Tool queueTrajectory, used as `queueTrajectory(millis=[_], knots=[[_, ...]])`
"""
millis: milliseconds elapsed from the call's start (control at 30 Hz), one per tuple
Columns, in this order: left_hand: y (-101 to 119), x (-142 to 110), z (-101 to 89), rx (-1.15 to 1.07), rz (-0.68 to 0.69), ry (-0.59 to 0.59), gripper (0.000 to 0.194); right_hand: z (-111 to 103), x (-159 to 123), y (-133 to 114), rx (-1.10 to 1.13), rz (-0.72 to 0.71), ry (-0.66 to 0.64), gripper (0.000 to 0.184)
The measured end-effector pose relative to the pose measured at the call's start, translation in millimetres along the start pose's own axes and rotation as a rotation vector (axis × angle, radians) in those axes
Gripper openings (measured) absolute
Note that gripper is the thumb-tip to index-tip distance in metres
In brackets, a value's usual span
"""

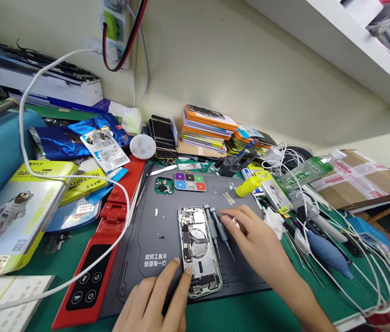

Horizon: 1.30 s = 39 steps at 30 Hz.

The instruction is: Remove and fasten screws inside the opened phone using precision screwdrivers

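Shows an opened phone lying insides-up on the grey mat, probably so as to put every inner part in plain view and reach. Grasps a dark object, too hidden to identify, between thumb and finger of the left hand; rests the thumb tip at the phone's left edge, perhaps to steady it. Holds the right hand, fingers curled, by the capped end of a screwdriver; cannot tell that grip's state, possibly pinching the cap, possibly only hovering. Has a second screwdriver alongside, both laid just right of the phone, tips toward the near side, presumably for quick pickup. Sets a colour-coded tray beyond the phone, likely to sort tiny parts out of the way. Stacks orange boxes farther back on the green surface, seemingly to spare working room around the phone.
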<state>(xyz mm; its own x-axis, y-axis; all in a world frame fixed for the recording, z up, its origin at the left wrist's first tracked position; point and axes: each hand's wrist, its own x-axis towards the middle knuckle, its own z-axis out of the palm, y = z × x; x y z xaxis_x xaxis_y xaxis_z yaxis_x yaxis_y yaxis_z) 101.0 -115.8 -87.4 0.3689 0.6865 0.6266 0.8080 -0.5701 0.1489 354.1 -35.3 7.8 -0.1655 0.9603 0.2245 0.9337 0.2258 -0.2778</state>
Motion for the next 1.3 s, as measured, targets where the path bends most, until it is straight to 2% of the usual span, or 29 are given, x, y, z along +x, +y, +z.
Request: queueTrajectory(millis=[167, 300, 433, 467, 500, 533, 600, 700, 767, 1000, 1133, 1233, 1300], knots=[[5, 5, -5.2, -0.018, -0.05, -0.018, 0.039, 17, 5, -11, -0.025, 0.043, 0.008, 0.035], [5, 10, -12.6, -0.074, -0.112, -0.058, 0.038, 17, 6, -7, 0.026, 0.09, 0.003, 0.032], [-13, 22, -28.3, -0.009, -0.132, -0.062, 0.036, 9, -4, -4, 0.088, 0.127, 0.001, 0.026], [-19, 26, -33.1, 0.074, -0.074, -0.054, 0.037, 7, -8, -3, 0.106, 0.138, 0.019, 0.025], [-26, 31, -37.7, 0.154, -0.054, -0.107, 0.037, 4, -13, -2, 0.127, 0.151, 0.04, 0.025], [-31, 36, -41.7, 0.212, -0.067, -0.146, 0.034, 2, -18, -1, 0.15, 0.165, 0.074, 0.025], [-39, 46, -46.6, 0.241, -0.121, -0.146, 0.027, -1, -28, 2, 0.197, 0.195, 0.148, 0.025], [-42, 57, -45.3, 0.228, -0.096, -0.163, 0.023, 0, -41, 9, 0.264, 0.193, 0.277, 0.024], [-42, 60, -41.2, 0.229, -0.047, -0.18, 0.024, 4, -47, 14, 0.287, 0.179, 0.315, 0.02], [-42, 62, -33.7, 0.269, 0.054, -0.247, 0.028, 14, -57, 21, 0.34, 0.15, 0.322, 0.015], [-39, 65, -37.4, 0.3, 0.087, -0.277, 0.021, 16, -64, 23, 0.364, 0.131, 0.348, 0.015], [-33, 59, -42.3, 0.165, 0.019, -0.286, 0.024, 18, -68, 27, 0.404, 0.143, 0.333, 0.014], [-28, 49, -44.9, 0.01, -0.07, -0.313, 0.018, 18, -69, 28, 0.418, 0.163, 0.313, 0.016]])
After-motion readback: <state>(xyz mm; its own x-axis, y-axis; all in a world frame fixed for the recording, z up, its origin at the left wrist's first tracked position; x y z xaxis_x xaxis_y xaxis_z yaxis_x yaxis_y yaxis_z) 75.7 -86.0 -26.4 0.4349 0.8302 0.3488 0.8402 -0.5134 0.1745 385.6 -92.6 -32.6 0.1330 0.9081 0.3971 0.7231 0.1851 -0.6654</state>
